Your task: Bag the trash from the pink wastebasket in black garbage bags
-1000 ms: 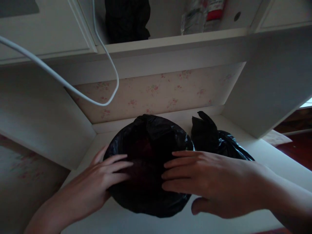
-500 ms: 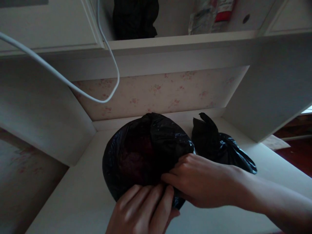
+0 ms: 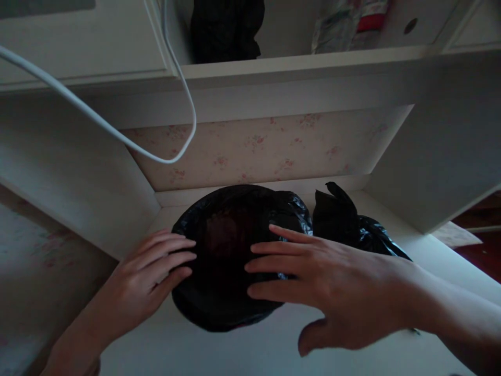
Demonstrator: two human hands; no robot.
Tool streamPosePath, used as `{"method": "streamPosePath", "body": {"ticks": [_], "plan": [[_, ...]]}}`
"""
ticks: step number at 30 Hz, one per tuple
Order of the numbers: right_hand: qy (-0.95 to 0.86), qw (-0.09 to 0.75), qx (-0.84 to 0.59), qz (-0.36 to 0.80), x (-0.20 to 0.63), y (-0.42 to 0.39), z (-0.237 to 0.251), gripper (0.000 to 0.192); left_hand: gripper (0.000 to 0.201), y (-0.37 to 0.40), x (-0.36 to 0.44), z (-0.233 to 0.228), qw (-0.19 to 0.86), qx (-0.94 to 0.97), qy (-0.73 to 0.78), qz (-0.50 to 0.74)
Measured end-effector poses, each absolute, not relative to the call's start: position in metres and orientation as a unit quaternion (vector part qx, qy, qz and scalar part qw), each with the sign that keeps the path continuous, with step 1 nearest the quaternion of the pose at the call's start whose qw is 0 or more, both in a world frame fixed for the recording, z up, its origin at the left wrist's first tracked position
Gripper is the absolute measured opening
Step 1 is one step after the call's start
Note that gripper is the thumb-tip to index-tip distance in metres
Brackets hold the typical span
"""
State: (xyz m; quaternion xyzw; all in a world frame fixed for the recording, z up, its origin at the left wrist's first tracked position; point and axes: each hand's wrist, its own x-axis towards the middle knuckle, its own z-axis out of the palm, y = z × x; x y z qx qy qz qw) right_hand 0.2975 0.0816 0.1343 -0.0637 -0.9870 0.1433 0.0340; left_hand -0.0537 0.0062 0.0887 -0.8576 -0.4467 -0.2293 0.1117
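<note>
A black plastic bag (image 3: pixel 219 313) spreads over what looks like a round bin on the white surface, its mouth facing up. Dark reddish shades show inside, too dim to make out. My left hand (image 3: pixel 146 274) rests at the left rim, fingers stretched out over the edge. On the right side, my right hand (image 3: pixel 313 277) lies flat across the bag with fingers spread and thumb apart. Neither hand grips anything. Beyond my right wrist sits a second black plastic bag (image 3: pixel 336 219), crumpled, partly hidden by my forearm.
A white cable (image 3: pixel 97 117) loops down in front at upper left. Above runs a white shelf (image 3: pixel 305 65) holding a dark bag (image 3: pixel 227 31) and a red-labelled item (image 3: pixel 371 22). White side panels (image 3: pixel 434 141) and floral wallpaper (image 3: pixel 254 149) enclose the surface.
Both hands have let go of the bag's near edge and moved apart, left hand to the left rim, fingers now stretched. The bag's mouth lies wider open. The view has shifted slightly.
</note>
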Motion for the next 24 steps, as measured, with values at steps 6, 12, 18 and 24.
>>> {"method": "streamPosePath", "body": {"ticks": [6,12,18,24], "plan": [[-0.994,0.014,-0.086,0.063,0.286,0.106,0.119,0.102,0.030,-0.021,0.036,0.088,0.171,-0.826,-0.440,-0.308],[-0.976,-0.132,-0.148,0.086,0.265,0.110,0.125,0.042,0.043,-0.018,0.083,0.068,0.162,-0.844,-0.490,-0.142],[-0.957,-0.217,-0.162,0.101,0.263,0.106,0.142,0.033,0.029,-0.004,0.049,0.096,-0.066,-0.865,-0.495,0.046],[-0.980,-0.063,-0.076,0.174,0.280,0.100,0.133,0.077,0.038,-0.010,0.013,0.111,-0.103,-0.848,-0.519,-0.025]]}}
